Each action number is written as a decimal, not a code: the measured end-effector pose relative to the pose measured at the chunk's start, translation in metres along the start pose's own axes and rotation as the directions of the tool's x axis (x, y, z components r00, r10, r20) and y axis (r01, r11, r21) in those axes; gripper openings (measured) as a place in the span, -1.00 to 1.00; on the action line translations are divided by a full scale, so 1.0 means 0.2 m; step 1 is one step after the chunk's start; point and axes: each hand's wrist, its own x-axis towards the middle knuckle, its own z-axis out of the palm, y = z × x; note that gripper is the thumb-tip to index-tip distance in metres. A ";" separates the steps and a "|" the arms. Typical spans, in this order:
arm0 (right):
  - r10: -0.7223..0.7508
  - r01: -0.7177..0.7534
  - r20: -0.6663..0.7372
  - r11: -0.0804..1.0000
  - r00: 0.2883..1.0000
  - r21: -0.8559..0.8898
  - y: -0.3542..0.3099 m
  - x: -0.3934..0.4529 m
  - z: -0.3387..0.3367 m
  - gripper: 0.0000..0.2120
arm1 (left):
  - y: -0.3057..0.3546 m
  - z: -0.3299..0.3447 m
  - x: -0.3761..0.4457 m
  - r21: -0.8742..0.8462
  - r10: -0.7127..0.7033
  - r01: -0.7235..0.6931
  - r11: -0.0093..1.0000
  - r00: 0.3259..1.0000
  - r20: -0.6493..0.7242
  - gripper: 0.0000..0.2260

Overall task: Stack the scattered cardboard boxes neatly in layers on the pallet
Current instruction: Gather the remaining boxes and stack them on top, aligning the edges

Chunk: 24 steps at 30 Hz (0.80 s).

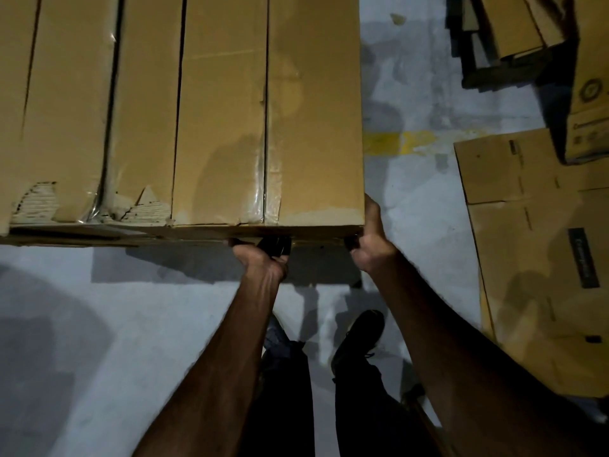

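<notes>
Head view showed the left hand and right hand curled under the near edge of a long cardboard box, which reached away from them beside others. With only that end gripped, it could have tipped or slipped.
</notes>
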 end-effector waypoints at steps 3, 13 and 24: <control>-0.002 0.002 -0.003 1.000 1.000 -0.003 0.01 0.04 0.01 -0.41 | 0.00 0.01 0.00 0.006 0.004 -0.004 1.000 1.000 -0.005 -0.10; 0.043 -0.040 0.046 0.997 0.998 -0.068 0.01 0.11 -0.03 -0.35 | -0.02 0.02 0.00 0.025 0.014 -0.014 1.000 1.000 -0.013 -0.12; 0.105 -0.080 0.085 0.965 0.991 -0.249 0.00 0.04 -0.15 -0.38 | -0.35 0.04 -0.31 0.613 -0.028 -0.004 0.790 0.999 0.043 -0.76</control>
